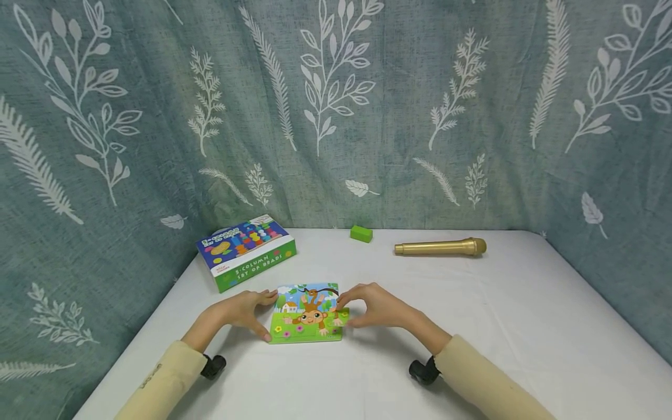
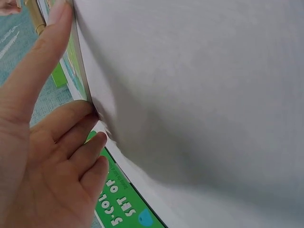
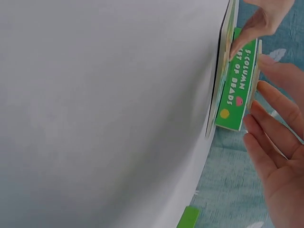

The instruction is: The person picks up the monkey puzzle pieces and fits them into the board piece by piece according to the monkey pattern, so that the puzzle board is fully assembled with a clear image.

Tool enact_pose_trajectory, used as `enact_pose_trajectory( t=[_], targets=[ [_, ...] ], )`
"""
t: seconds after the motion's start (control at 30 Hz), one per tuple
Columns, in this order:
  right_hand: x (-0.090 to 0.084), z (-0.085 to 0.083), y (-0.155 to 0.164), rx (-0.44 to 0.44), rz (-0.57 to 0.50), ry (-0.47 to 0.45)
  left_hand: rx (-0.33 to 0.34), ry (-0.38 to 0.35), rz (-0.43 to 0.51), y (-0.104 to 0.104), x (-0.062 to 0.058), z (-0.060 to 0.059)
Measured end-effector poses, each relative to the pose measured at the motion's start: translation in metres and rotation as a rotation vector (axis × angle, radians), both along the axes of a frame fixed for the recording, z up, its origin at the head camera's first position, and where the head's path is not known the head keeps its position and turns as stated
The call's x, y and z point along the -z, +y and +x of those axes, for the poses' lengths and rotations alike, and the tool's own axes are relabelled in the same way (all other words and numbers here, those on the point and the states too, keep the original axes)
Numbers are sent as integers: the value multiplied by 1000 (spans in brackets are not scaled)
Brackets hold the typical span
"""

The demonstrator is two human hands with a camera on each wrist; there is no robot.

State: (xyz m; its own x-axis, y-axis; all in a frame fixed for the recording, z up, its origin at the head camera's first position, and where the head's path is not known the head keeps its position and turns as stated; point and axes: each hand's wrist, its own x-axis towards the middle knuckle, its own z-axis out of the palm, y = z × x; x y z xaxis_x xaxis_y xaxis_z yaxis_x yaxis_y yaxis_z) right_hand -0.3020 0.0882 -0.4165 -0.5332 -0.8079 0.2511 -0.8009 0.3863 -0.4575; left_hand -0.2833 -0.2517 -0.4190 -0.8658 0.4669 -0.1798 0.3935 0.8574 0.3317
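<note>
A flat puzzle board [image 1: 294, 335] with a monkey picture lies on the white table. My left hand [image 1: 244, 309] touches its left side, thumb at the near corner and fingers toward the far one. In the left wrist view, the thumb [image 2: 40, 57] lies straight against the board's edge. At the board's right side, my right hand [image 1: 380, 306] pinches a puzzle piece [image 1: 343, 317] between thumb and fingers. The piece overlaps the right edge in the head view. From the right wrist, the thin piece [image 3: 256, 80] appears raised off the board [image 3: 219, 76].
Behind the left hand is a bead-set box [image 1: 257, 262]. A small green block [image 1: 361, 234] sits near the table's back edge, and a gold microphone [image 1: 438, 248] lies to its right. A patterned curtain [image 1: 388, 116] hangs behind the table.
</note>
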Motion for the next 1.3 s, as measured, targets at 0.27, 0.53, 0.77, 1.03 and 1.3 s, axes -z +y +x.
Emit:
enact_pose_trajectory(
  t=[0.27,0.53,0.77,1.03,1.3],
  targets=[
    [3,-4,-18,-74,10,3,-3,-7,-7,1,-1,0],
    [2,-3,-30,-104,58,-18,-16,-17,-12,1,-2,-1],
    [3,-2,-37,-129,82,-19,-11,-22,-13,1,-2,-2],
    [4,-2,-37,-84,109,-37,-17,-25,-15,2,-4,-3],
    [6,-1,-37,-90,139,-22,-16,-32,-13,3,-3,-2]
  ],
)
